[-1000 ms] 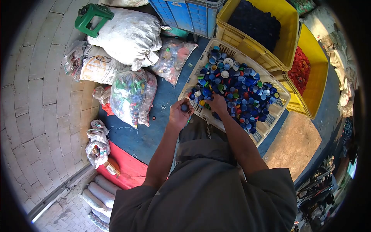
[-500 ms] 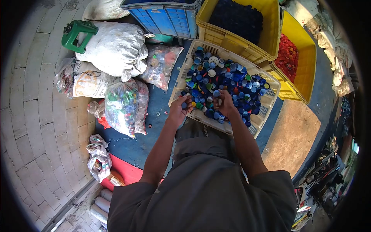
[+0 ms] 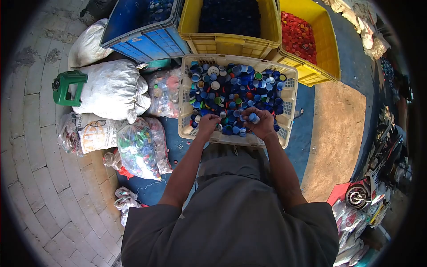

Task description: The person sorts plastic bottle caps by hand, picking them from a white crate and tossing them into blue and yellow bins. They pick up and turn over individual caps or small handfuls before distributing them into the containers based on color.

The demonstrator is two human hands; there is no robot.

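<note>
A cream plastic crate (image 3: 183,95) in front of my body holds a heap of bottle caps (image 3: 242,91), mostly blue, with a few white, green and red ones. My right hand (image 3: 262,123) is over the crate's near side, its fingers closed on light blue bottle caps (image 3: 253,118). At the near left part of the heap, my left hand (image 3: 208,125) has its fingers drawn together beside a whitish cap (image 3: 223,114). Whether something sits between those left fingertips is hard to make out.
Behind the crate stand a blue bin (image 3: 151,42), a yellow bin (image 3: 231,41) of dark blue caps and another yellow bin (image 3: 327,44) with red caps. Filled sacks (image 3: 109,89), bags of caps (image 3: 138,144) and a green jerrycan (image 3: 70,87) lie left. A brown board (image 3: 336,142) lies right.
The view has turned, so the crate now looks squarer to me. A blue cap seen in my left hand no longer shows there. My right hand has turned, showing light blue caps in its fingers.
</note>
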